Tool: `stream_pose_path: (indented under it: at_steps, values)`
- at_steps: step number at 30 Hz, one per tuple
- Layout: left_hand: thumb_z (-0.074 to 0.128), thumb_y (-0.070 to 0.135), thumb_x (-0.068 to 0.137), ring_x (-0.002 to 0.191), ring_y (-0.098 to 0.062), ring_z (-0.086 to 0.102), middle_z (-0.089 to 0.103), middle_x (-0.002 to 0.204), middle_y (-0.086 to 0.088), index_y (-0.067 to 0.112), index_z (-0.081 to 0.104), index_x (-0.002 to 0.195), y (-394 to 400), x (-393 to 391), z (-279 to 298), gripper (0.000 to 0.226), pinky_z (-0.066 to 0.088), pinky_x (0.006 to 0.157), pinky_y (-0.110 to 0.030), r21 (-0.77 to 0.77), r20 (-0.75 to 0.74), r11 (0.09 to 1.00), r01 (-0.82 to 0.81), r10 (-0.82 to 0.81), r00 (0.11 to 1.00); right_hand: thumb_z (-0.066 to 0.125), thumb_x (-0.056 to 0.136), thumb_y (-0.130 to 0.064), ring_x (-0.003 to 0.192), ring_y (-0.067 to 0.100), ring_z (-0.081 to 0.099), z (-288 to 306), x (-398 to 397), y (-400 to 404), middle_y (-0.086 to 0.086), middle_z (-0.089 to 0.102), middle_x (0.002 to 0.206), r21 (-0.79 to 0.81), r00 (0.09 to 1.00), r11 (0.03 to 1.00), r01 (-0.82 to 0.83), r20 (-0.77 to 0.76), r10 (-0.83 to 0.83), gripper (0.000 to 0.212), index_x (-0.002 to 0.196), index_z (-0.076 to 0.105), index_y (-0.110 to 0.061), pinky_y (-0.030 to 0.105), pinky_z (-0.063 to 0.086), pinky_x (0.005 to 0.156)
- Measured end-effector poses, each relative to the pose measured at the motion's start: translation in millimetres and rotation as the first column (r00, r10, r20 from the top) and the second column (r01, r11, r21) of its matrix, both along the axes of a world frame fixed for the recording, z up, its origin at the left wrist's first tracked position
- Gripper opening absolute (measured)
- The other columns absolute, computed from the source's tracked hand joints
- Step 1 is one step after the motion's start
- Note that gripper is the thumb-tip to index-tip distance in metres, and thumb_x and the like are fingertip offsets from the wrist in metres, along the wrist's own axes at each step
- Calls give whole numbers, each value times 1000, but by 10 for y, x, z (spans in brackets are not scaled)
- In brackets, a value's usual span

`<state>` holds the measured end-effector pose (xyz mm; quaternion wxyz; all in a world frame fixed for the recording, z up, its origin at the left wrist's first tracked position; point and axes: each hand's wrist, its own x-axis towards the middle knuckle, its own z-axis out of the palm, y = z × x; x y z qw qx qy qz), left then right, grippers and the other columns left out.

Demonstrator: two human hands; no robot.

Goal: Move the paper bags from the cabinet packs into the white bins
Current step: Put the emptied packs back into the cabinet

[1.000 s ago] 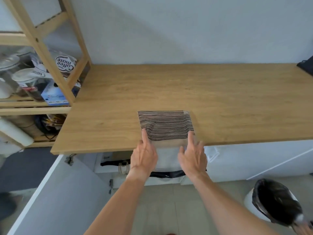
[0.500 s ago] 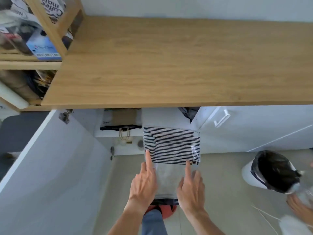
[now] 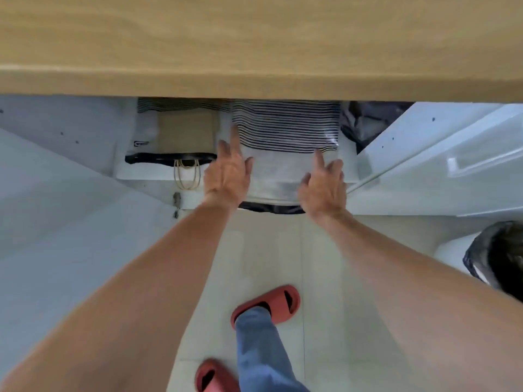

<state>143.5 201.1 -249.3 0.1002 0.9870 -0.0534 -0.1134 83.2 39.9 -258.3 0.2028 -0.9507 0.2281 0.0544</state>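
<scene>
Both hands hold a flat clear-plastic pack with black-and-white stripes (image 3: 285,137) at its near edge, just under the wooden worktop (image 3: 254,46). The left hand (image 3: 227,174) has its grip on the 9 o'clock side, index finger laid flat; the right hand (image 3: 324,188) holds the 3 o'clock side. At 9 o'clock of the pack, a brown paper bag with cord handles (image 3: 186,131) lies in the white cabinet (image 3: 93,165).
</scene>
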Motion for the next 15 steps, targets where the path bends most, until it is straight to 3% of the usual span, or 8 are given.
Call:
stream_pose_path:
  at_steps: [4, 6, 9, 12, 15]
  values:
    - [45, 44, 100, 122, -33, 48, 33, 145, -18, 13, 7, 157, -131, 455, -400, 75, 45, 98, -42, -26, 51, 999, -21, 22, 998, 49, 94, -16, 114, 37, 47, -272, 622, -68, 21, 38, 130, 46, 997, 998, 36, -77, -32, 44, 137, 39, -12, 45, 42, 92]
    - [42, 41, 99, 124, -33, 44, 32, 149, -15, 11, 12, 156, -146, 548, -556, 71, 39, 101, -42, 23, 65, 1000, 7, -8, 998, 49, 91, -13, 115, 37, 47, -381, 820, -91, 21, 38, 131, 29, 997, 1000, -3, -82, 5, 46, 136, 39, -11, 45, 42, 88]
    - [34, 44, 100, 123, -34, 40, 21, 159, -12, 12, 5, 157, -170, 591, -700, 72, 36, 97, -42, 149, 68, 989, 13, -23, 997, 51, 91, -19, 117, 37, 44, -492, 1003, -108, 22, 36, 135, -36, 994, 999, -11, -110, 7, 63, 147, 26, -8, 43, 39, 84]
    - [30, 48, 101, 133, -35, 33, 9, 164, -12, 13, -2, 158, -199, 618, -739, 73, 30, 105, -46, 214, 52, 977, -15, 4, 999, 48, 94, -32, 129, 41, 35, -471, 1027, -84, 26, 28, 146, -145, 989, 988, -45, -146, 23, 66, 151, 22, -13, 46, 36, 96]
    - [27, 49, 102, 146, -35, 20, -2, 165, -13, 13, -5, 157, -133, 560, -563, 73, 20, 116, -48, 172, 91, 982, -81, 66, 994, 37, 98, -46, 145, 46, 12, -397, 860, -85, 31, 4, 158, -211, 987, 974, -83, -153, 51, 67, 155, 15, -18, 52, 18, 115]
